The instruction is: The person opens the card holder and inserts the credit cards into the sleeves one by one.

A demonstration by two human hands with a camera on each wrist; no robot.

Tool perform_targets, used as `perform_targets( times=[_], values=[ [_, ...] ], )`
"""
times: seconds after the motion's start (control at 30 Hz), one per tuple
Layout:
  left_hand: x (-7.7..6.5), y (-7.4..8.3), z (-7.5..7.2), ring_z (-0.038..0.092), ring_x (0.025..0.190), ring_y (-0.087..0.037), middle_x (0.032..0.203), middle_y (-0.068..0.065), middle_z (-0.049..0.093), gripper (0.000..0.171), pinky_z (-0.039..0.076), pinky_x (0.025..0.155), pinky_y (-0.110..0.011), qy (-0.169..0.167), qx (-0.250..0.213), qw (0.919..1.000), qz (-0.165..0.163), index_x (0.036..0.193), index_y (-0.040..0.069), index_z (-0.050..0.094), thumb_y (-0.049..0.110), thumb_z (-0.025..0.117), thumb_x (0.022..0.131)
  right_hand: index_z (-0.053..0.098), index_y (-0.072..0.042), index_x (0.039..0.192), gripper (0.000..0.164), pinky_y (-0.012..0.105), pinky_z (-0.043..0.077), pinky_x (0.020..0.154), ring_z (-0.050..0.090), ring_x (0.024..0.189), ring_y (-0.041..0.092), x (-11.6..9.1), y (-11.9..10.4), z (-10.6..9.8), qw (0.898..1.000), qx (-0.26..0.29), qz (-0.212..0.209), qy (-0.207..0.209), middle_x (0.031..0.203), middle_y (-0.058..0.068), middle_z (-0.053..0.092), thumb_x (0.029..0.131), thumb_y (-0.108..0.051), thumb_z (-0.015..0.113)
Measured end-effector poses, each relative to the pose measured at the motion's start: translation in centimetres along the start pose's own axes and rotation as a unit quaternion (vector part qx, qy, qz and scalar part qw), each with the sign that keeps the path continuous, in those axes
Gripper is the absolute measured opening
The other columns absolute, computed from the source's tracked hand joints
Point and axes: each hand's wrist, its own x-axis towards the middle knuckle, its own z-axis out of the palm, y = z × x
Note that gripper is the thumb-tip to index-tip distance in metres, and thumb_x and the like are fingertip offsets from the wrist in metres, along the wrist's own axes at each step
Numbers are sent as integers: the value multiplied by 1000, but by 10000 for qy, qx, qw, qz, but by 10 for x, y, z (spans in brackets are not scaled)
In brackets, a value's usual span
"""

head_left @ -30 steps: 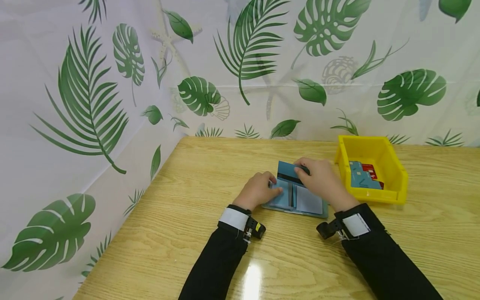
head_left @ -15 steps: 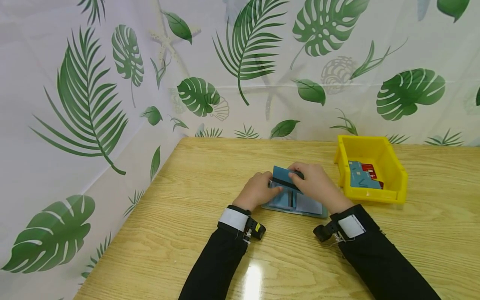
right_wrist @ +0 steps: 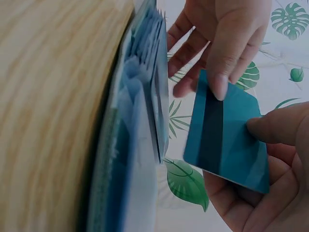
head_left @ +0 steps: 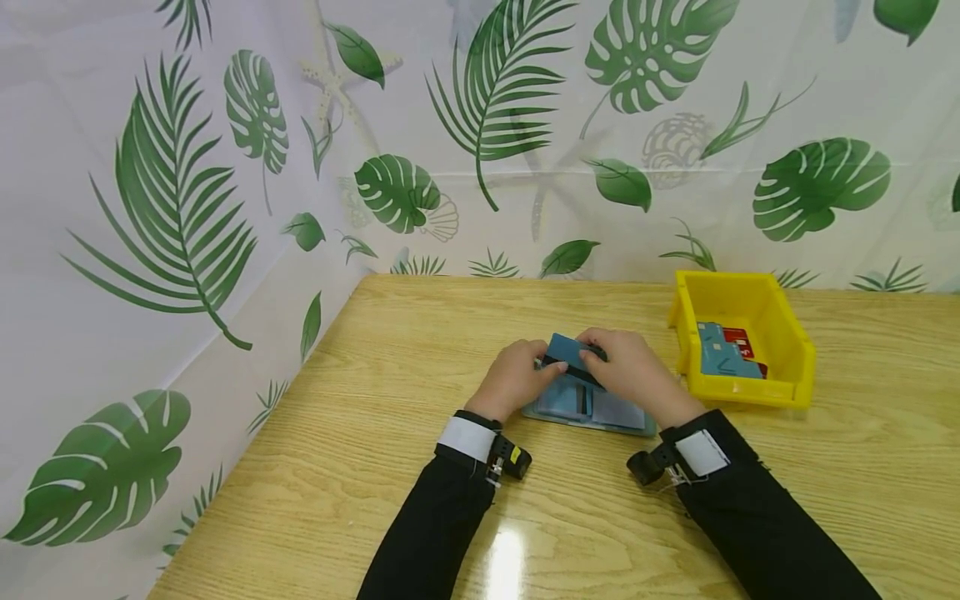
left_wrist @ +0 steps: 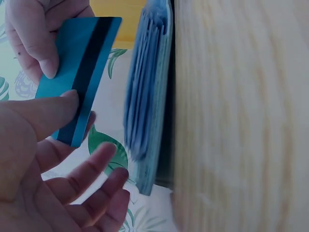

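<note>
A blue card (head_left: 567,351) with a black magnetic stripe is held above an open card holder (head_left: 622,414) on the table. My left hand (head_left: 515,379) pinches one end of the card, thumb over the stripe; its other fingers spread loosely in the left wrist view. My right hand (head_left: 626,367) pinches the opposite end between thumb and fingers. The card holder, light blue with clear sleeves (right_wrist: 145,159), lies beneath both hands. In the left wrist view its stacked sleeves (left_wrist: 142,92) stand apart from the card. A striped card shows in one sleeve.
A yellow bin (head_left: 750,390) stands to the right of the card holder, with several blue and red cards (head_left: 723,354) in it. The wooden table (head_left: 390,375) meets a leaf-printed cloth (head_left: 480,225) at the back and left.
My right hand has brought the card down and left toward my left hand. The left thumb has come onto the card, so both hands now hold it.
</note>
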Motion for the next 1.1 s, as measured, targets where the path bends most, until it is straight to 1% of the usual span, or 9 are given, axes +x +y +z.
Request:
perform_targets(
  times=[0.13, 0.27, 0.37, 0.47, 0.57, 0.77, 0.87, 1.0, 1.1],
  values=[
    [-1, 0, -1, 51, 71, -13, 86, -2, 60, 19, 39, 64, -23, 195, -656, 9977, 1, 96, 8, 63, 25, 63, 103, 64, 4, 123, 25, 30, 42, 56, 50, 57, 17, 0, -1, 2, 9998, 27, -28, -205, 97, 19, 71, 103, -9, 56],
    [-2, 1, -2, 51, 71, -14, 92, -6, 62, 16, 40, 63, -24, 476, -1214, 9915, -13, 104, 7, 63, 22, 62, 103, 61, 5, 124, 27, 35, 53, 64, 66, 75, 25, 1, -4, 3, 9993, 27, 32, -365, 107, 24, 71, 103, -11, 57],
    [-2, 1, -2, 52, 72, -15, 102, -12, 65, 19, 40, 62, -24, 808, -1346, 9876, -47, 115, 6, 64, 21, 62, 103, 59, 7, 124, 28, 41, 56, 71, 69, 88, 31, 1, -6, 4, 9986, -26, 64, -521, 108, 25, 70, 103, -12, 58],
    [-2, 1, -1, 54, 75, -17, 116, -15, 67, 27, 41, 63, -25, 1146, -1302, 9848, -140, 125, 5, 62, 20, 63, 102, 60, 7, 123, 29, 44, 56, 77, 68, 93, 33, 2, -5, 7, 9976, -181, 38, -663, 107, 23, 70, 102, -13, 60],
    [-1, -1, 0, 54, 81, -19, 122, -14, 67, 32, 41, 66, -27, 1250, -1159, 9849, -307, 130, 6, 61, 21, 65, 101, 63, 8, 122, 30, 47, 55, 83, 67, 99, 35, 2, -3, 9, 9967, -316, -45, -752, 111, 23, 69, 101, -13, 62],
    [0, -6, 3, 50, 78, -17, 105, -11, 66, 33, 39, 64, -27, 1004, -1123, 9866, -622, 129, 8, 62, 23, 67, 101, 60, 10, 129, 50, 54, 49, 98, 58, 119, 43, 2, 0, 10, 9921, -687, -17, -1048, 131, 29, 60, 94, -22, 73],
    [0, -7, 3, 52, 76, -17, 102, -11, 65, 36, 40, 64, -26, 706, -1172, 9876, -765, 132, 8, 60, 24, 67, 100, 57, 10, 135, 63, 56, 46, 102, 53, 126, 46, 2, 1, 10, 9884, -828, 98, -1267, 139, 32, 53, 90, -28, 78],
    [-1, -7, 2, 58, 86, -19, 120, -14, 65, 45, 46, 71, -29, 234, -1100, 9889, -970, 140, 9, 55, 21, 70, 98, 52, 6, 142, 76, 63, 43, 101, 49, 130, 49, 1, 4, 9, 9836, -980, 281, -1485, 146, 31, 47, 86, -35, 82],
    [-2, -5, 1, 61, 97, -24, 135, -16, 60, 52, 50, 78, -33, 98, -1047, 9886, -1074, 143, 9, 52, 17, 72, 96, 48, 1, 147, 86, 72, 39, 97, 47, 131, 51, 0, 6, 6, 9778, -1204, 366, -1678, 150, 30, 44, 81, -37, 86]
  ],
)
